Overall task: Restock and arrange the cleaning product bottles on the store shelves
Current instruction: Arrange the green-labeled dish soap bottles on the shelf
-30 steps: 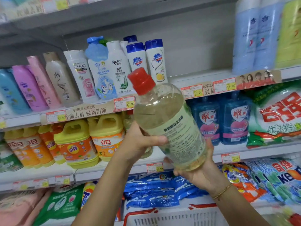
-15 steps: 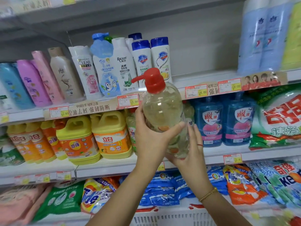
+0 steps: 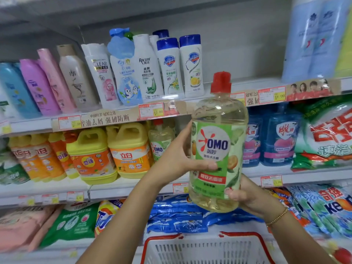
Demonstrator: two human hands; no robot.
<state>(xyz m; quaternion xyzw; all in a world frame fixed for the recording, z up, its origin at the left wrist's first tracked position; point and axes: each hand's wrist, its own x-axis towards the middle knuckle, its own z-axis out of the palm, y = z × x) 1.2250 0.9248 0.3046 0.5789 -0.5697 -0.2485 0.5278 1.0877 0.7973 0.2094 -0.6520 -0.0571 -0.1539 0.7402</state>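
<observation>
A clear OMO bottle (image 3: 217, 149) of pale yellow liquid with a red cap and green label stands upright in front of the middle shelf (image 3: 133, 185), label facing me. My left hand (image 3: 177, 159) grips its left side, thumb across the label. Under the bottle's base, my right hand (image 3: 245, 197) cups it from the right. A second OMO bottle (image 3: 160, 143) stands on the middle shelf just left of my left hand, beside yellow-capped orange detergent jugs (image 3: 129, 151).
Blue bottles (image 3: 278, 138) and a green-white detergent bag (image 3: 327, 134) fill the middle shelf on the right. Shampoo bottles (image 3: 144, 67) line the upper shelf. Detergent bags lie on the bottom shelf. A white basket with red handles (image 3: 203, 248) sits below my arms.
The bottle went from tilted with its back label toward me to upright with the OMO label facing me, and has shifted to the right. My right hand moved under its base.
</observation>
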